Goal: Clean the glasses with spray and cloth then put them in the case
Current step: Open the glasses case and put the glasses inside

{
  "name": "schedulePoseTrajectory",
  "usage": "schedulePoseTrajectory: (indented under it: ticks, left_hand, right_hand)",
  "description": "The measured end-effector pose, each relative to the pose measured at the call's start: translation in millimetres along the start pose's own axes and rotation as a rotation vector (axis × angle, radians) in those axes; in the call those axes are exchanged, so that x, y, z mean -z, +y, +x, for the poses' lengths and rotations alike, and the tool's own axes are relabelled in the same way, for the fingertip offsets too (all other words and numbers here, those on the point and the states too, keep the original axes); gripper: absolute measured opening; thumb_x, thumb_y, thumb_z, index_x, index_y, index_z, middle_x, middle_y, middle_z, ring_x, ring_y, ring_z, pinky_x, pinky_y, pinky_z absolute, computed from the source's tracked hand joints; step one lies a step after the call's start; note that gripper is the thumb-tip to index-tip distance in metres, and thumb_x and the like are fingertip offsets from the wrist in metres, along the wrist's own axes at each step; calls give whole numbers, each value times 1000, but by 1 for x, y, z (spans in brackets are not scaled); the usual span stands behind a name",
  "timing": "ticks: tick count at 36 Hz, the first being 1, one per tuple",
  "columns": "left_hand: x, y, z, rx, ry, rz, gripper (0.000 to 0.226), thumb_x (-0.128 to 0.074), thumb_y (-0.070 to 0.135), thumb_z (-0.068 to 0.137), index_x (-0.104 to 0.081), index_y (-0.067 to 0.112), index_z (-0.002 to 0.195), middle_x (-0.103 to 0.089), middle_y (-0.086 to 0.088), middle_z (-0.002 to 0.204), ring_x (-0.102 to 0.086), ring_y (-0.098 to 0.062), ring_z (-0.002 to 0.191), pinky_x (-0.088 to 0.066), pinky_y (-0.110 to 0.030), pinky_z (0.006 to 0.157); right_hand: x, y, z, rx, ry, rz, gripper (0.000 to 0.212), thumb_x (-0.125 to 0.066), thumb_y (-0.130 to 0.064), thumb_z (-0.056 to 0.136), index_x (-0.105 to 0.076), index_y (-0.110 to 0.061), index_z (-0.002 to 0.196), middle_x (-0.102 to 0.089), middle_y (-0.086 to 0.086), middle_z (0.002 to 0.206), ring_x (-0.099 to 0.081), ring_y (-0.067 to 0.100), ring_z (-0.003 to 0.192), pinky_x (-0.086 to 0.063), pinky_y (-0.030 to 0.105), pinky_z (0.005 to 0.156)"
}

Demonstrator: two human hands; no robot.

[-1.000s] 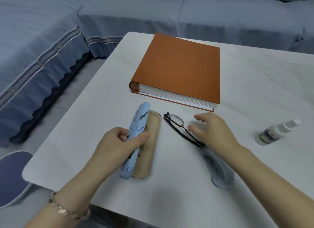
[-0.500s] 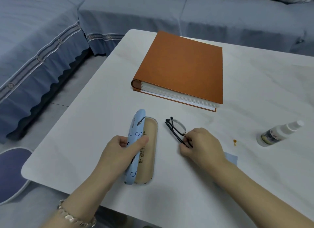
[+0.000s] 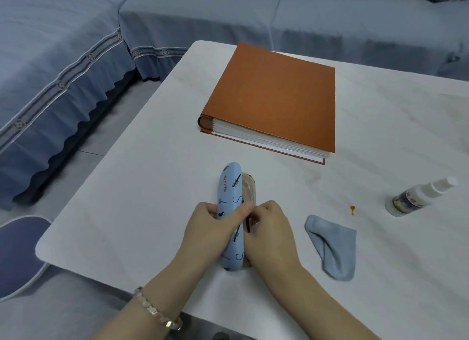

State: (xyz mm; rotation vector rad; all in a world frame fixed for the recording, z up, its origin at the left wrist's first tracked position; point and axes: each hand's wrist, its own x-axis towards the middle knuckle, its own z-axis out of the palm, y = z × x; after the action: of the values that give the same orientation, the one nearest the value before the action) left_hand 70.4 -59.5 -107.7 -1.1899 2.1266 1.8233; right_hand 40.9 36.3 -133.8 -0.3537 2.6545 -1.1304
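Observation:
A light blue patterned glasses case (image 3: pixel 231 187) lies at the table's front middle, its lid nearly upright. My left hand (image 3: pixel 210 230) grips the lid from the left, thumb over its edge. My right hand (image 3: pixel 269 228) holds the black glasses (image 3: pixel 247 221) inside the tan lower half of the case; only a lens near the far end and one black temple tip show. The crumpled blue cloth (image 3: pixel 332 246) lies on the table to the right of my right hand. The white spray bottle (image 3: pixel 418 195) lies tilted further right.
A thick orange book (image 3: pixel 274 98) lies on the white table (image 3: pixel 127 192) behind the case. A small orange speck (image 3: pixel 352 209) sits between cloth and bottle. A blue-covered sofa (image 3: pixel 63 60) runs along the left and back. A blue stool (image 3: pixel 15 251) stands at the table's front left corner.
My right hand picked the glasses up from the table and moved them left into the case. The cloth, earlier under that hand, now lies uncovered. My left hand stays on the lid.

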Motion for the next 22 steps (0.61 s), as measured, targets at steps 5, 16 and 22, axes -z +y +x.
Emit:
schedulePoseTrajectory:
  ticks: [5,16,22]
  left_hand:
    - [-1,2,5,2,-16,7,36,-70,46,70,-55,15,81,-63,3,75,-61,-6,64,-43,-19,50]
    - [5,-2,9,-24,-115,11,42,-74,48,60,-66,17,87,-72,-5,90,-69,-19,80,-54,-35,78]
    - [9,-5,11,-12,-124,10,59,-71,52,48,-68,15,94,-73,-5,92,-71,-20,83,-56,-37,81]
  right_hand:
    - [-2,6,-1,66,-46,31,25,-54,-32,83,-60,-14,99,-43,0,87,-47,16,85,-34,10,63]
    - [6,45,-20,377,-151,-134,55,-54,-42,75,-55,-15,123,-57,0,129,-38,9,114,-37,25,100]
    - [3,36,-15,376,-44,-233,56,-60,-53,63,-61,-19,107,-70,-5,102,-59,15,91,-49,27,80]
